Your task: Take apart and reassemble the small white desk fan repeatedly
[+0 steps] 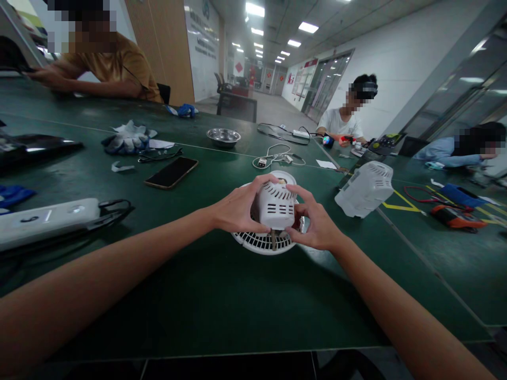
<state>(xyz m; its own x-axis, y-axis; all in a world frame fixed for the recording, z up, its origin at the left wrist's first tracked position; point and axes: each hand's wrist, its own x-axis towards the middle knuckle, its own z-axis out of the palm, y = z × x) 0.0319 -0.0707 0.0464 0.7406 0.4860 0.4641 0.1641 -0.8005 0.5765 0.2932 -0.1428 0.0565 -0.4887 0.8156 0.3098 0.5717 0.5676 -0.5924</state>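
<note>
Between my two hands is a white slotted plastic housing [277,208], which looks like the motor cover of a small fan. My left hand [241,207] grips its left side, thumb low and fingers over the top. On the right side, my right hand [315,219] holds it with thumb and fingertips. Beneath lies a round white fan grille [261,244] on the green table [253,301]. A brown strip-like part sticks down from under the housing over the grille. The inside of the housing is hidden from me.
A white vented plastic shell [366,190] stands to the right, near an orange multimeter [457,217]. Leftward lie a phone [172,172], a white power strip [51,221] and gloves [129,138]. A metal bowl [224,138] and white cable [273,157] lie beyond. Other people sit around.
</note>
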